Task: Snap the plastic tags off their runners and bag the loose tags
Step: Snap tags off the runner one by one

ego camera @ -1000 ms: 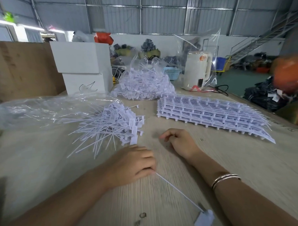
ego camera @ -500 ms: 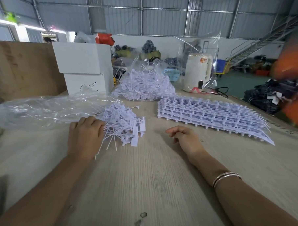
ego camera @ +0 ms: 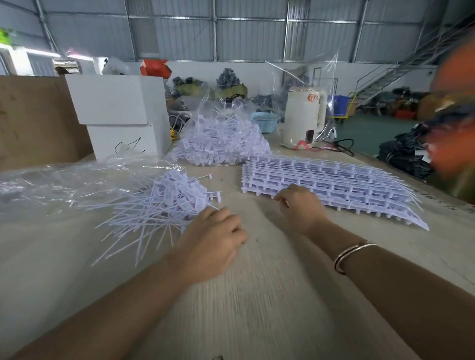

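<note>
- Between runners, it seems: left hand (ego camera: pixel 210 245), fingers loosely curled and seemingly empty, sits just beside the loose-tag pile (ego camera: pixel 161 207).
- Right hand (ego camera: pixel 300 208) fingers bend onto the runner stack (ego camera: pixel 326 184) edge; grip unclear.
- Next: lift one runner free.

Your one head camera looks forward and down, close over your left hand (ego camera: pixel 210 242) on the bench (ego camera: pixel 263 301).

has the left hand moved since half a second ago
Yes. The left hand has pulled back toward the person and to the right: it was on the loose tag pile's left side, and now sits at the pile's near right corner.
</note>
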A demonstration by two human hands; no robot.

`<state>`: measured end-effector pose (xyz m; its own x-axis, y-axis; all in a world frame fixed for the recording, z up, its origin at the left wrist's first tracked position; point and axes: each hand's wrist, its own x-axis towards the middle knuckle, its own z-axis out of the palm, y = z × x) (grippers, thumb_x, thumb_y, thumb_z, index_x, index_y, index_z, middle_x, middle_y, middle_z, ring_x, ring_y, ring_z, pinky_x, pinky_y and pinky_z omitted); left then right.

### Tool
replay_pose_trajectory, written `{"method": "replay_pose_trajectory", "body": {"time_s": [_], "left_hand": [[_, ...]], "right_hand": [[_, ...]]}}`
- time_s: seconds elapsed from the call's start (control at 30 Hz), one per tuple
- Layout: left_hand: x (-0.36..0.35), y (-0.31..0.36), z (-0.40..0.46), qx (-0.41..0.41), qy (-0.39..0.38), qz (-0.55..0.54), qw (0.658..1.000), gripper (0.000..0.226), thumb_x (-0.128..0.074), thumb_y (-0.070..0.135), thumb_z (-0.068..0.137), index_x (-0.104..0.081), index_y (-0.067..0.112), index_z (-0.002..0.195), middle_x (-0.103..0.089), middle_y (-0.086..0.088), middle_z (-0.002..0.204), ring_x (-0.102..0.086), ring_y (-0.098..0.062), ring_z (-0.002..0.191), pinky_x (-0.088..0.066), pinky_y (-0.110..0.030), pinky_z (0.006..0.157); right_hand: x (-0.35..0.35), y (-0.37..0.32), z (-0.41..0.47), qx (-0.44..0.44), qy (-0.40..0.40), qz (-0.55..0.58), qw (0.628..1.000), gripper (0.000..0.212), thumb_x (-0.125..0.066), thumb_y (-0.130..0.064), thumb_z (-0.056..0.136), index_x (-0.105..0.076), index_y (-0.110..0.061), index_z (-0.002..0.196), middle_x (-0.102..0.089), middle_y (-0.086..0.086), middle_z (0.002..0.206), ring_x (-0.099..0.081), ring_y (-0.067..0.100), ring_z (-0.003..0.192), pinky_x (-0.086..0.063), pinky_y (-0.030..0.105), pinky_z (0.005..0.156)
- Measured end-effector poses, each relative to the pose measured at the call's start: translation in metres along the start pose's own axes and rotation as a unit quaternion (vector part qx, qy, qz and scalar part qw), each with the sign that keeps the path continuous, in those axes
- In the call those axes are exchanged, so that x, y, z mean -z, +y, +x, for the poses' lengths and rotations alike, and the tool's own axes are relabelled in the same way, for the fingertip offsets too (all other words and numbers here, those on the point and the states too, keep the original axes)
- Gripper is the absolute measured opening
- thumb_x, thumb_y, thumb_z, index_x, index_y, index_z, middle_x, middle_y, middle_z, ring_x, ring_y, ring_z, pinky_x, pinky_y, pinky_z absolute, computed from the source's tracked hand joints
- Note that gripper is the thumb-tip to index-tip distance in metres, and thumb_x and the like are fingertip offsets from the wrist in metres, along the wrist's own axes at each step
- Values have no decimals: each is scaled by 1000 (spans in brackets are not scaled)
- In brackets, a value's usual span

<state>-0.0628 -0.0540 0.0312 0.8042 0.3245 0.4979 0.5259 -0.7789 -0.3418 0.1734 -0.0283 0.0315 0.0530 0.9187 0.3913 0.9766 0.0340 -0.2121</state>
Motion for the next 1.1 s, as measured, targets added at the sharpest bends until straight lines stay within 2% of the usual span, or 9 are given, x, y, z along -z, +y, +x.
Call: {"method": "replay_pose_trajectory", "body": {"time_s": [0.1, 0.2, 0.4, 0.47, 0.57, 0.63, 0.77, 0.9, 1.1], "left_hand": [[-15, 8, 26, 5, -34, -38, 999, 31, -37, 23, 84, -67, 24, 90, -61, 7, 89, -54, -17, 90, -40, -33, 79], [-36, 10, 52, 97, -52, -140, 984, 24, -45, 19, 90, -65, 23, 101, -60, 6, 101, -49, -14, 102, -35, -28, 84], [-67, 17, 95, 327, -90, -403, 850, 21, -48, 15, 92, -67, 21, 100, -66, 3, 101, -61, -11, 86, -45, -21, 69], [-73, 22, 109, 392, -87, -497, 769, 21, -46, 14, 94, -65, 15, 103, -67, -2, 99, -63, -14, 84, -52, -27, 74], [-74, 33, 133, 478, -44, -686, 548, 19, -43, 10, 96, -59, 3, 105, -63, -11, 89, -60, -16, 71, -53, -27, 67], [-74, 38, 148, 496, -20, -753, 432, 18, -40, 12, 97, -56, 8, 91, -59, -9, 81, -58, -16, 70, -52, -28, 69], [-82, 41, 171, 528, 33, -786, 319, 25, -43, 14, 97, -52, 13, 75, -55, -4, 64, -52, -14, 60, -48, -24, 57], [-87, 46, 178, 552, 77, -782, 280, 23, -43, 0, 94, -54, 11, 77, -54, -6, 67, -54, -10, 52, -50, -20, 43], [-64, 46, 157, 573, 88, -750, 319, 28, -32, -7, 94, -57, -5, 106, -58, -12, 73, -58, -15, 48, -52, -21, 42]], "right_hand": [[2, 16, 21, -3, 7, -115, 993, 31, -42, -16, 94, -60, -16, 119, -54, 7, 122, -47, 28, 115, -38, 38, 93], [1, 28, 34, -13, -14, -205, 979, 29, -44, -15, 92, -58, -13, 117, -53, 8, 121, -48, 29, 115, -38, 39, 93], [-5, 44, 33, 79, 1, -306, 949, 27, -43, -10, 92, -61, -13, 111, -57, 7, 113, -55, 28, 105, -42, 35, 84], [-3, 47, 31, 91, 22, -300, 949, 28, -40, -9, 92, -57, -12, 114, -58, 6, 112, -56, 28, 103, -43, 35, 81], [2, 50, 28, 93, 34, -278, 956, 31, -39, -7, 90, -54, -12, 117, -58, 6, 112, -58, 27, 101, -44, 33, 76], [6, 53, 28, 98, 37, -248, 963, 31, -43, -9, 89, -54, -15, 118, -57, 4, 113, -57, 26, 102, -45, 33, 75], [11, 61, 29, 146, -2, -166, 975, 27, -46, -20, 95, -56, -16, 119, -54, 4, 114, -53, 23, 106, -42, 32, 85], [14, 63, 28, 92, -95, 5, 991, 30, -42, -24, 99, -56, -15, 123, -52, 6, 116, -51, 21, 107, -41, 37, 93], [15, 58, 37, 30, -149, 54, 987, 35, -37, -28, 100, -56, -6, 120, -53, 15, 122, -49, 28, 111, -39, 36, 96]]}}
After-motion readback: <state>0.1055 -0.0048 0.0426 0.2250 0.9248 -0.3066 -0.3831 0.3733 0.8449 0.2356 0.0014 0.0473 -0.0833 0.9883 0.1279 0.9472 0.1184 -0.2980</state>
